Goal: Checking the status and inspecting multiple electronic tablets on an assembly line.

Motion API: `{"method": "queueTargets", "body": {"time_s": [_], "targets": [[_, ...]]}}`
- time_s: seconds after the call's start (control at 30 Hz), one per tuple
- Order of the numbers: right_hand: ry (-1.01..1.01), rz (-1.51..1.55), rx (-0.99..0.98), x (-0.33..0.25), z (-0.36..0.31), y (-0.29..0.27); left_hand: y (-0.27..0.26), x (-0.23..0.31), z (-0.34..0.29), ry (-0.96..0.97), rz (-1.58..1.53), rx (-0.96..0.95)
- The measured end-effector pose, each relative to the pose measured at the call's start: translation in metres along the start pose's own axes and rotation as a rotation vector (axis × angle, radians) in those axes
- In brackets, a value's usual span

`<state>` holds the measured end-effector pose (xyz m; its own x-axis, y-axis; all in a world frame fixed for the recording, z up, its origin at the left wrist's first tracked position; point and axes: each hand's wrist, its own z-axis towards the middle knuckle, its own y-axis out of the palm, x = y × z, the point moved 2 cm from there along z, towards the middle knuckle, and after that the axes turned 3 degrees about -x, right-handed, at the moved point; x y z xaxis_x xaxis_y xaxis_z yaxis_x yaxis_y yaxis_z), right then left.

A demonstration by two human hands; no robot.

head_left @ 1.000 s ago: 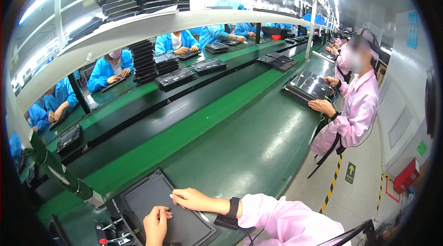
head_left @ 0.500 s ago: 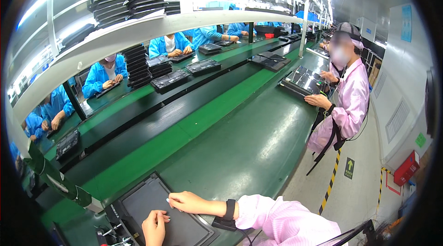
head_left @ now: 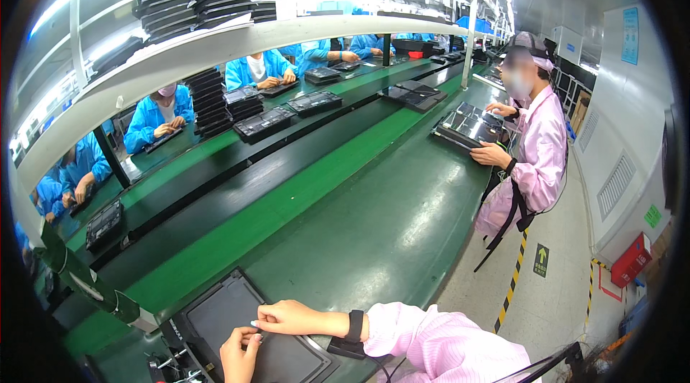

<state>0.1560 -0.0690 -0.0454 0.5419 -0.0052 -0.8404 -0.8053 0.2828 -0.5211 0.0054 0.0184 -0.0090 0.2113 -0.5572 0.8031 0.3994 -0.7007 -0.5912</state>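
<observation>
The left hand is cut off at the wrist by the lower edge. Whatever the fingertips of both hands pinch over the dark panel is too small to tell.

A flat tray lies on the worktop at the near left edge; both hands rest on it, the left hand nearer the person, the right hand just behind it, fingertips almost meeting; a conveyor belt runs behind the worktop from near left to far right; a shelf hangs above it, carrying stacked trays; a co-worker stands to the right, hands at another tray; seated workers sit beyond the belt.
</observation>
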Motion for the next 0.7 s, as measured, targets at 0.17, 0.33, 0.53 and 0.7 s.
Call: {"method": "queueTargets", "body": {"time_s": [0.17,0.33,0.53,0.7], "targets": [[-0.081,-0.023,0.054,-0.0028,-0.0015,0.0008,0.0013,0.0025,-0.0031,0.032,-0.059,-0.022],[-0.113,-0.038,-0.023,-0.0036,-0.0034,0.0016,0.0013,-0.001,-0.003,0.043,0.153,0.022],[-0.132,-0.081,0.005,-0.0032,-0.0036,0.002,0.0,-0.0014,-0.0026,0.083,0.182,0.044],[-0.129,-0.091,0.011,-0.0004,-0.0036,0.0041,-0.0026,0.0005,-0.0028,0.093,0.241,0.051]]}}
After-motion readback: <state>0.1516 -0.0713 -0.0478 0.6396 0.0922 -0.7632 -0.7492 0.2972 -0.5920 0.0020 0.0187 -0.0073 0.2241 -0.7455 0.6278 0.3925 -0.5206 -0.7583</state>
